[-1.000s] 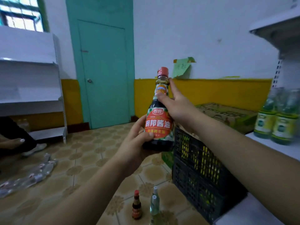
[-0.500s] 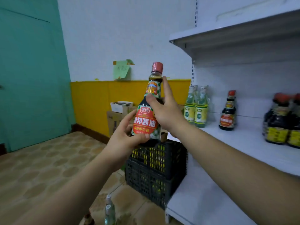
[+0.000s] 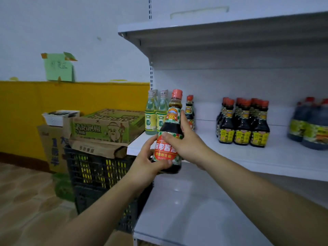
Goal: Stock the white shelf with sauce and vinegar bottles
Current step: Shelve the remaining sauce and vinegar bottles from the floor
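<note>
A dark soy sauce bottle [image 3: 170, 128] with a red cap and red label stands upright in the air just in front of the white shelf [image 3: 266, 157]. My left hand [image 3: 147, 162] grips its lower body from the left. My right hand [image 3: 186, 141] wraps the label and shoulder from the right. On the shelf stand clear vinegar bottles [image 3: 156, 112] at the left end, a small red-capped sauce bottle [image 3: 190, 110] behind the held one, several yellow-labelled dark sauce bottles [image 3: 243, 123], and larger dark jugs [image 3: 312, 126] at the right edge.
A black plastic crate [image 3: 95, 174] stands on the floor left of the shelf, with a green carton [image 3: 106, 126] and brown cardboard stacked on it. An upper shelf board [image 3: 221, 32] overhangs. A lower shelf board [image 3: 195, 210] lies below my arms.
My view has swung right onto the shelf. Both hands carried the bottle lower and closer to the shelf's left front edge; my right hand slid down from the neck to the label.
</note>
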Available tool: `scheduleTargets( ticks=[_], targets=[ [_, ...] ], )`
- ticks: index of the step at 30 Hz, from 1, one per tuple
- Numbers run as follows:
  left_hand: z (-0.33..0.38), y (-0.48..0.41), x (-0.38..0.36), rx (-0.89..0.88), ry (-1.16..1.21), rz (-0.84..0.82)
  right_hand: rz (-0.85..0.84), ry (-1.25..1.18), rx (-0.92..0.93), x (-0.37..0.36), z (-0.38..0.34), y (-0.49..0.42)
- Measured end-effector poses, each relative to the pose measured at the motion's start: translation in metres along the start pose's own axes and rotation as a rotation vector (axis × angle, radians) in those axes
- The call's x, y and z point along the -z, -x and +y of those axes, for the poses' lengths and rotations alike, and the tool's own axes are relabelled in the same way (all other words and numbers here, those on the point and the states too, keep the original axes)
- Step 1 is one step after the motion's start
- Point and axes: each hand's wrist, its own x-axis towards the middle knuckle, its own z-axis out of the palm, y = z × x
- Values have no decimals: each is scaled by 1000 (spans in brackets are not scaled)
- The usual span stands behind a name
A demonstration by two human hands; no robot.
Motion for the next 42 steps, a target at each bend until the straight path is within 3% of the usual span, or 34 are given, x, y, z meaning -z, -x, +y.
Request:
scheduleTargets(
  ticks=[9,11,17,20,22,42],
  targets=[
    [-51,-77,-39,42,-146,-233,198,-29,-108,58,63,-30],
    [-57,-101,-39,47,-293,-300,237,-32,-96,69,70,-40],
    [-77,-165,-13,43,-936,-271,279,-6,-113,90,95,-75],
    [-91,-190,-2,146,-1325,-345,271,28,-125,91,110,-94],
    [-99,-200,3,190,-1424,-362,256,34,-119,89,119,-105],
    [-127,-209,12,105,-1471,-304,272,94,-80,67,179,-207]
  ],
)
